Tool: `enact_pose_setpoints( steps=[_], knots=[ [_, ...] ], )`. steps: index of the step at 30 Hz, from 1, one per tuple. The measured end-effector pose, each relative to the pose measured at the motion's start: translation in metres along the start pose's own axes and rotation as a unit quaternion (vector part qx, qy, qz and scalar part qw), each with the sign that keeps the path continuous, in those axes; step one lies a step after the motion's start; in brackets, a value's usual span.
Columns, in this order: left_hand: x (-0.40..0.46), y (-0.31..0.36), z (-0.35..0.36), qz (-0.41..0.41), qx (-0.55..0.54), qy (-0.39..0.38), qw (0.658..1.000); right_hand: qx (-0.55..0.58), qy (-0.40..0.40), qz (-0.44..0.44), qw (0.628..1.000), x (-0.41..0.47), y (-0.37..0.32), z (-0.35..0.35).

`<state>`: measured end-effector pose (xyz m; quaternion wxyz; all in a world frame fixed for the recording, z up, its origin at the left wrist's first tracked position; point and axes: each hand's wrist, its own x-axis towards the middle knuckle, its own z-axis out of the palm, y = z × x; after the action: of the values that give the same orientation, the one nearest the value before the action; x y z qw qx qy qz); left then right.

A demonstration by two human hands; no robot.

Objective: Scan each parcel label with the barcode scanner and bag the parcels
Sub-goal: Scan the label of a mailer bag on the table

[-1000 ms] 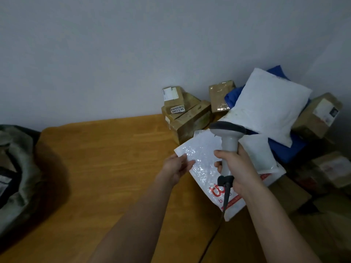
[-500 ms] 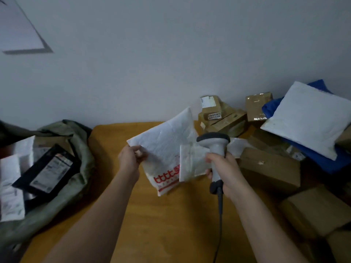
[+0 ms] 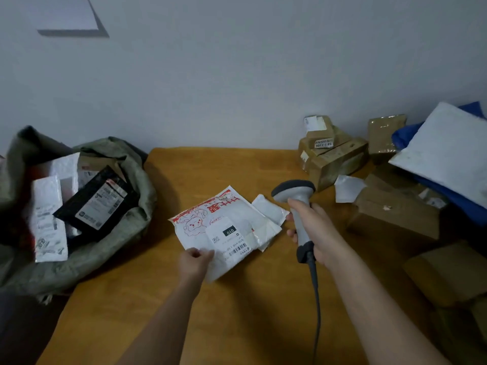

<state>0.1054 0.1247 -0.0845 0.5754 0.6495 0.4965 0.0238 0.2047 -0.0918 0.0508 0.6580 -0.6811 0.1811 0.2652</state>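
Observation:
A white mailer parcel with red print lies label-up on the wooden table; its shipping label with a barcode faces me. My left hand pinches the parcel's near corner. My right hand grips the handle of the grey barcode scanner, whose head sits just right of the parcel, cable trailing toward me. A second small white parcel lies partly under the first. At the left, the green woven sack holds a black parcel and white ones.
Cardboard boxes are stacked against the wall at the right, with more boxes nearer. A large white padded parcel lies on a blue one at far right. The table's near part is bare wood.
My left hand has turned the white mailer over and laid it flat on the table, label up. The view has swung left, showing more of the sack. The scanner stays in my right hand.

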Motion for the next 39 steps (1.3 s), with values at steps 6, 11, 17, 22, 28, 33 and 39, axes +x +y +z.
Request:
enact_pose_setpoints(
  steps=[6, 11, 17, 22, 28, 33, 39],
  knots=[
    [0.019, -0.033, -0.008, -0.14, -0.078, 0.01, 0.987, -0.076, -0.061, 0.029, 0.995, -0.007, 0.012, 0.018],
    [0.018, -0.04, -0.015, -0.114, -0.081, -0.065, 0.988, -0.103, -0.077, 0.016, 0.992, -0.01, 0.021, 0.027],
    [0.029, -0.023, -0.037, -0.079, -0.095, -0.017, 0.992, -0.094, -0.07, 0.009, 0.993, -0.014, 0.021, 0.032],
    [0.003, -0.009, -0.045, -0.159, 0.091, -0.361, 0.915, -0.085, -0.053, 0.014, 0.995, -0.017, 0.021, 0.036],
    [0.018, -0.014, -0.02, 0.183, 0.357, -0.041, 0.915, -0.047, -0.008, 0.016, 0.999, -0.014, 0.031, 0.033],
    [0.029, -0.047, -0.024, 0.186, 0.531, -0.165, 0.81, -0.058, 0.01, 0.025, 0.998, -0.014, 0.039, 0.027],
    [-0.005, -0.034, -0.003, 0.221, 0.517, -0.134, 0.816, -0.039, 0.012, 0.041, 0.998, -0.013, 0.043, 0.028]
  ],
)
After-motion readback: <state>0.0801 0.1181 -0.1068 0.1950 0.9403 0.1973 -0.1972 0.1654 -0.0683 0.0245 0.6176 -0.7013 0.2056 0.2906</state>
